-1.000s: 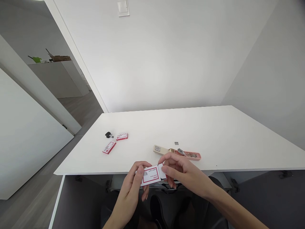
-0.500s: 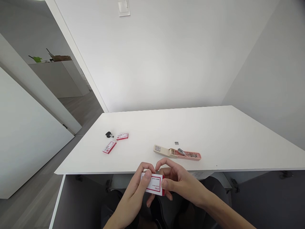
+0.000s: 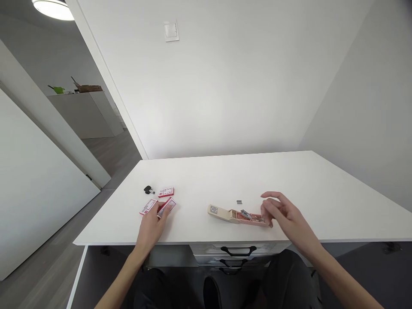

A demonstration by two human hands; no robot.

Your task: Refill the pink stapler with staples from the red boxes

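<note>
My left hand (image 3: pixel 153 224) reaches over the table's front left, its fingertips closed on a small red-and-white staple box (image 3: pixel 168 206). That box lies on the white table (image 3: pixel 309 189), right beside a second staple box (image 3: pixel 147 207) and just in front of a third (image 3: pixel 166 192). An opened beige and pink stapler (image 3: pixel 238 214) lies flat at the front middle. My right hand (image 3: pixel 280 213) hovers at the stapler's pink right end, fingers loosely curled and apart, holding nothing.
A small black object (image 3: pixel 148 189) lies left of the far staple box. A short strip of staples (image 3: pixel 239 201) sits just behind the stapler. Drawers with a black handle (image 3: pixel 238 249) hang under the table's front edge. Walls close in behind and to the right.
Both hands held one staple box together below the table edge. Now my left hand has carried it left onto the table beside the other boxes, and my right hand has moved to the stapler.
</note>
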